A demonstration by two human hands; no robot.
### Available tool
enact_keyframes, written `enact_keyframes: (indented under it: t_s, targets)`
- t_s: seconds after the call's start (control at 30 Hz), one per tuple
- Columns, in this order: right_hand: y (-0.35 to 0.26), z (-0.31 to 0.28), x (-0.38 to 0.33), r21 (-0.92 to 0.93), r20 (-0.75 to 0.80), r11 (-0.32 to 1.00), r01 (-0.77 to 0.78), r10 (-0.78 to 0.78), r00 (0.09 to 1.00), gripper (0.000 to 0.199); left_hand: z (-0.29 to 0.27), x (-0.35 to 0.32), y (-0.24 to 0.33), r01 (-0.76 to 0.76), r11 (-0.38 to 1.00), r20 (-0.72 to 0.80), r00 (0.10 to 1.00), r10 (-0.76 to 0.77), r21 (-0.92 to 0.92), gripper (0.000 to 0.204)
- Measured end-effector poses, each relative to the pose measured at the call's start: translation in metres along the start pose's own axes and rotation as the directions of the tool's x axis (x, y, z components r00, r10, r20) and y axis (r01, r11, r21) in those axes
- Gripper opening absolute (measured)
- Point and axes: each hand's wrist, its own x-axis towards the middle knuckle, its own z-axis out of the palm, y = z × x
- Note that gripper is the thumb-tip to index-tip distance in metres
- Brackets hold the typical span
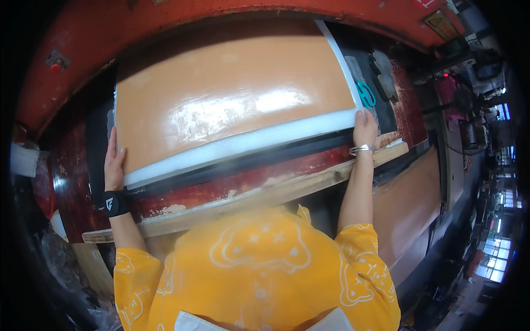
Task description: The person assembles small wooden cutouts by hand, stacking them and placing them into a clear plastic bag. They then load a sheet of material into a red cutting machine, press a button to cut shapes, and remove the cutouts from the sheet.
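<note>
A large glossy tan sheet (226, 83) lies over a white foam-like layer (248, 144), which shows as a strip along its near and right edges. My left hand (114, 165) holds the near left corner, fingers stretched along the side and thumb at the edge. At the near right corner my right hand (364, 128) grips the white layer, thumb on top; its other fingers are partly hidden. Just beyond that hand lie teal-handled scissors (365, 95). The sheet's far edge runs into shadow under a red machine frame (221, 12).
A worn dark red bed (408, 105) with black matting (96, 160) lies underneath. A wooden strip (259, 194) crosses its near edge, close to my body. Tan sheets (406, 204) are stacked at the right. A red button (56, 69) sits on the machine's left side.
</note>
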Motion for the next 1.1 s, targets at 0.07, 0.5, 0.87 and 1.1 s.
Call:
enact_keyframes:
  t_s: [0.07, 0.5, 0.87, 1.1]
  targets:
    - [-0.001, -0.001, -0.003, 0.029, 0.010, 0.999, -0.038, 0.037, 0.999, 0.040, 0.000, 0.000, 0.001, 0.039, 0.999, -0.010, 0.999, -0.039, -0.022, 0.064]
    - [-0.013, -0.013, 0.004, -0.087, 0.118, 0.954, 0.288, -0.277, 0.954, 0.053, 0.000, -0.003, -0.002, -0.100, 0.724, -0.075, 0.976, 0.206, 0.682, 0.058]
    - [0.007, -0.050, 0.046, 0.139, 0.309, 0.956, 0.259, -0.291, 0.906, 0.044, 0.037, -0.042, 0.001, -0.162, 0.332, 0.053, 0.947, 0.315, 0.929, 0.044]
    - [0.061, -0.030, 0.185, -0.404, 0.214, 0.889, 0.216, -0.138, 0.967, 0.086, 0.040, -0.045, 0.002, -0.097, 0.382, -0.030, 0.949, 0.313, 0.919, 0.042]
